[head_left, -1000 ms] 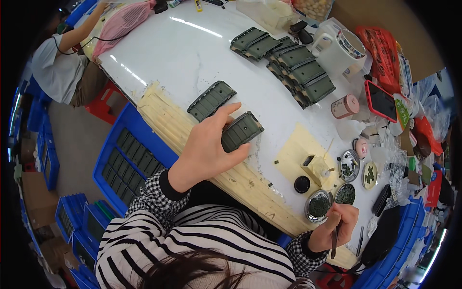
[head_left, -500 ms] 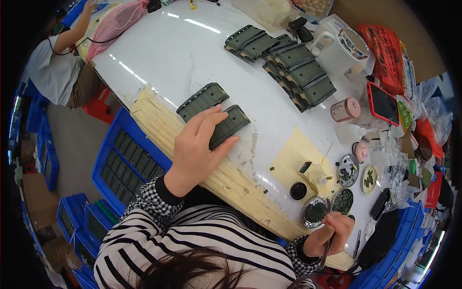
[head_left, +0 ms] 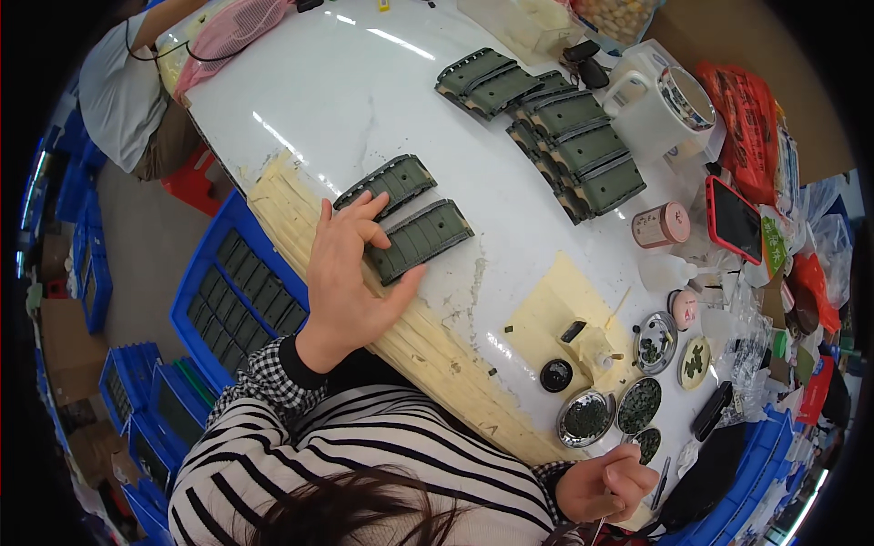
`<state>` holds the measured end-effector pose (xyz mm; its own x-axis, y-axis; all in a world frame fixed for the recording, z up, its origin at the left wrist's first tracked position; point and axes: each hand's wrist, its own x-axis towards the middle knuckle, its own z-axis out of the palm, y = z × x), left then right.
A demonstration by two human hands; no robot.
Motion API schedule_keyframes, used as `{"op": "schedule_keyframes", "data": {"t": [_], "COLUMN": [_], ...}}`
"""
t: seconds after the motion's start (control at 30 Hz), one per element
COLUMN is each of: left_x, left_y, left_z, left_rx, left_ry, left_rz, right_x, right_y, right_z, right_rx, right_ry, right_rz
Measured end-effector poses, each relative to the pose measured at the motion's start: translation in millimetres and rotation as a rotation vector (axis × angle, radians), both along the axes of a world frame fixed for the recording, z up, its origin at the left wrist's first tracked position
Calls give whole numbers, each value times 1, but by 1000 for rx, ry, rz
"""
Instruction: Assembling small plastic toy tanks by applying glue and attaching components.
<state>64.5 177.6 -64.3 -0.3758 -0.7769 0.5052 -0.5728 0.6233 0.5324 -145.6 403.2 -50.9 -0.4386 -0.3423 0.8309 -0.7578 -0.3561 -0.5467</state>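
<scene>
Two curved, olive-green ribbed plastic parts lie side by side on the white table: the farther part (head_left: 405,184) and the nearer part (head_left: 430,233). My left hand (head_left: 346,287) is over their left ends, fingers spread, with its thumb beside the nearer part. Whether the fingertips press on either part is hard to tell. Low at the right, my right hand (head_left: 605,482) is closed in a pinch around a thin metal tool (head_left: 597,530), mostly hidden. Beside that hand stand round dishes of small dark green pieces, including a metal dish (head_left: 585,417) and another dish (head_left: 639,406).
Several similar green parts (head_left: 583,136) sit joined in rows at the back. A small bottle (head_left: 596,350), black cap (head_left: 555,375), white mug (head_left: 642,105), pink tin (head_left: 660,225) and red-edged phone (head_left: 734,218) crowd the right. A blue crate (head_left: 196,264) holds more green parts.
My left hand has shifted left and its fingers have drawn back, baring more of the nearer part. My right hand has moved down from the dishes toward my body.
</scene>
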Motion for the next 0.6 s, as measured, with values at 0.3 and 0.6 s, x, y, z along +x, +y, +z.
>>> {"op": "schedule_keyframes", "data": {"t": [0.3, 0.6], "left_x": [-2, 4], "left_y": [1, -29], "left_z": [-1, 24], "left_rx": [-12, 25], "left_ry": [5, -27], "left_rz": [74, -10], "right_x": [1, -15], "right_y": [-1, -5], "right_z": [0, 6], "right_rx": [-142, 19], "right_ry": [-77, 452], "right_rz": [173, -169]}}
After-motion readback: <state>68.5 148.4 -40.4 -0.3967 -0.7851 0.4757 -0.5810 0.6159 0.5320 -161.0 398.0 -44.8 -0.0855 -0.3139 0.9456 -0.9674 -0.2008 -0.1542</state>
